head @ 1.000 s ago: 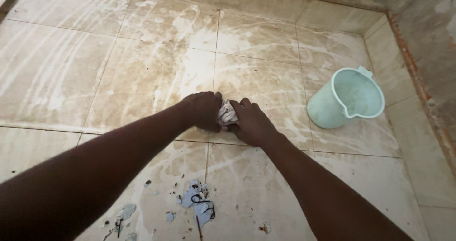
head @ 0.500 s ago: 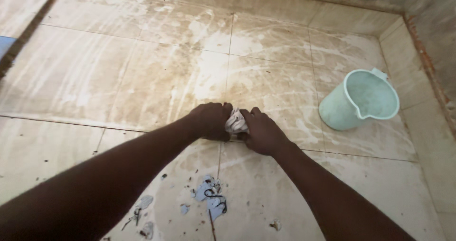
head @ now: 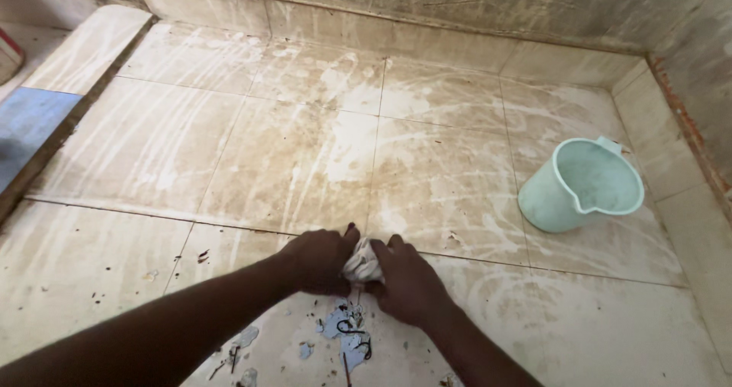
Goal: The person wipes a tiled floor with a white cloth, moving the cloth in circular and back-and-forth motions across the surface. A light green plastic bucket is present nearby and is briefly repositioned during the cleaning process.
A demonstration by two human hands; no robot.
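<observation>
A crumpled white rag sits pinched between both hands. The left hand and right hand grip it from either side (pressed onto the streaked tile floor).

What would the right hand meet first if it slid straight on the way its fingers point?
The right hand points up-left; its fingers already press the bunched white cloth, with the left hand probably just beyond.
</observation>
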